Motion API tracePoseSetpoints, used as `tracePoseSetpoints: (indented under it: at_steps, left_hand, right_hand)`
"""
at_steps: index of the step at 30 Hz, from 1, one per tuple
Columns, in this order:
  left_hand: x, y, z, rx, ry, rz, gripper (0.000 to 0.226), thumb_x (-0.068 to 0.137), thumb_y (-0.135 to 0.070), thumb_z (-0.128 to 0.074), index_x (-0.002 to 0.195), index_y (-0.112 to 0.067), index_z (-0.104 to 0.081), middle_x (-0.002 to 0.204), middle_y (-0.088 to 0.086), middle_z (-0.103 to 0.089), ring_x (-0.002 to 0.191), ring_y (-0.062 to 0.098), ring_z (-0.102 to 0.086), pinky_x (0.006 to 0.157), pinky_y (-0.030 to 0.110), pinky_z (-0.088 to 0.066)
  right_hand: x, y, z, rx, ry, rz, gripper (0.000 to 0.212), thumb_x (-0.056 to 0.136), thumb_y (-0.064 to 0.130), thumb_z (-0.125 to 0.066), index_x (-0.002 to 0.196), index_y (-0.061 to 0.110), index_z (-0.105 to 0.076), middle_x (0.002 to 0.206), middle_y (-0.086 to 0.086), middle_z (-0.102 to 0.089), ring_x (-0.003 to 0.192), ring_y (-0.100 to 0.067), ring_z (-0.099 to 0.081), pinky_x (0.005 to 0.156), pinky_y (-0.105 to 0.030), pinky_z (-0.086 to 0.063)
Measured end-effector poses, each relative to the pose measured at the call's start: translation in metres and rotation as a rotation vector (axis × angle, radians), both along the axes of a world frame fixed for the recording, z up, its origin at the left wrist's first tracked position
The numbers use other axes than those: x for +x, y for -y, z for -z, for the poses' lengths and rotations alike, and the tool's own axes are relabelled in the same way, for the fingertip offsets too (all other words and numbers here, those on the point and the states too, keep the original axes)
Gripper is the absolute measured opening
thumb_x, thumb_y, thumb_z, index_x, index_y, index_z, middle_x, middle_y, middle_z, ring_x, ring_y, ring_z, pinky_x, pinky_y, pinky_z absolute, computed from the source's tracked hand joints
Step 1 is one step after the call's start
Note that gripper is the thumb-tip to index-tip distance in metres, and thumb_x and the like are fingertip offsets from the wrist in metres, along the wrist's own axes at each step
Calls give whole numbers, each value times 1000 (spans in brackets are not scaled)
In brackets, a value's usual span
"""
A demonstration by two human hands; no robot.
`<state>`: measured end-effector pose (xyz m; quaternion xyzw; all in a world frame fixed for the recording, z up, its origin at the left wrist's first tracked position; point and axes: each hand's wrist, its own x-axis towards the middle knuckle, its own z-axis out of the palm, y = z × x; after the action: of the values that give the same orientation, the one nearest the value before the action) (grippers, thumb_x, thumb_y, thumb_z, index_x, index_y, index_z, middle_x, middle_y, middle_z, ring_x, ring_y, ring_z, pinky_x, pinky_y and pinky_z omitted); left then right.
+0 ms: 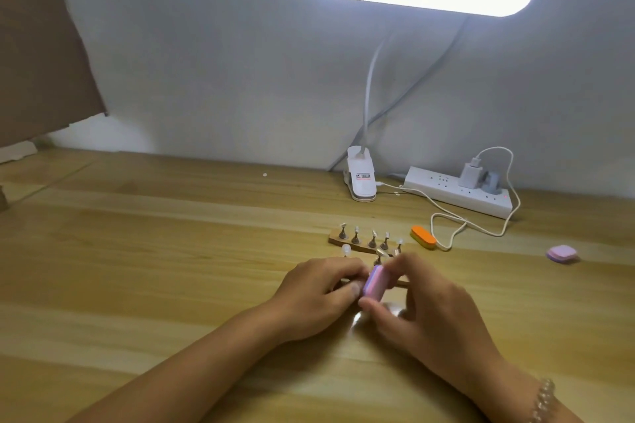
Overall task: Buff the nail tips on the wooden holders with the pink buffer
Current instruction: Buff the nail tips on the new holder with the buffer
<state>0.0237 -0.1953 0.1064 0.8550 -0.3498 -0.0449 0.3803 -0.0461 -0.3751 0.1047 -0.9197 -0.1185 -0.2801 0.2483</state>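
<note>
My right hand pinches the pink buffer between thumb and fingers, tilted on edge at the centre of the table. My left hand curls its fingers round something at the near wooden holder, which both hands mostly hide; only its end shows. The buffer lies right against my left fingertips. A second wooden holder lies just behind, with several clear nail tips on small metal stands. One more nail tip stands up beside my left hand.
An orange buffer lies right of the far holder, a lilac block further right. A white power strip with a charger and cable, and the lamp's clamp base, sit by the wall. A brown cardboard sheet leans at left.
</note>
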Motion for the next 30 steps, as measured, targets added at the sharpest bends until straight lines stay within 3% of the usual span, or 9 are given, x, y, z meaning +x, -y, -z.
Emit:
tracePoseSetpoints:
  at_steps: [4,6,9,13,16,21,24,26,30]
  left_hand:
    - [1,1,1,-12,-1,-4,26,91,-35,-46,102,-30,-69,90,-20,-66,84,0,-58,77,33,-47]
    - [1,1,2,-9,6,4,23,91,-35,-47,100,-33,-68,90,-21,-66,81,-1,-56,74,32,-46]
    - [1,0,2,-43,-22,24,28,90,-29,-45,103,-33,-70,97,-14,-71,89,11,-62,80,41,-50]
    - [4,0,0,-104,-63,20,28,92,-27,-44,100,-21,-70,90,-5,-69,83,17,-60,79,50,-48]
    - [5,0,-1,-96,-67,29,26,91,-28,-44,94,-24,-69,88,-5,-69,84,20,-61,80,52,-48]
    - [2,1,-1,-96,-64,27,16,89,-36,-47,87,-39,-63,80,-18,-62,78,7,-55,77,42,-48]
    - [4,1,1,-102,-46,30,14,90,-37,-50,83,-44,-59,78,-21,-60,76,2,-52,75,35,-46]
    - [5,0,1,-102,-29,41,21,94,-31,-52,81,-46,-58,75,-22,-58,74,1,-50,71,32,-42]
    - [5,0,0,-134,-50,45,28,95,-27,-53,79,-48,-59,72,-24,-57,72,1,-50,68,30,-39]
  right_hand:
    - [3,3,-3,123,-4,26,34,73,54,-71,87,33,-49,84,24,-62,55,-2,-52,52,-22,-43]
    - [4,4,-4,120,19,41,33,72,54,-71,85,32,-50,81,25,-60,53,-1,-51,51,-22,-42]
    - [-1,-2,-1,-16,-30,-76,37,73,60,-67,91,35,-47,79,26,-55,54,0,-49,49,-23,-43]
    - [0,1,-3,-7,-59,-75,37,73,63,-63,93,33,-53,85,28,-57,58,5,-50,51,-26,-46]
    - [-2,-3,-3,-97,-13,-98,32,75,57,-63,91,31,-54,73,37,-48,52,-7,-50,46,-23,-41]
    - [-4,-1,-5,-53,32,23,41,69,62,-64,86,26,-51,70,16,-54,48,-9,-52,42,-32,-45]
    - [-1,2,-5,-41,11,111,41,71,66,-59,82,29,-45,65,19,-48,50,-2,-48,43,-26,-41]
    - [1,2,-3,-97,-41,113,42,75,71,-57,83,31,-45,69,21,-49,54,-1,-49,46,-27,-43]
    - [1,2,-3,-90,-19,89,45,81,69,-54,102,30,-62,92,17,-64,69,-2,-60,52,-31,-50]
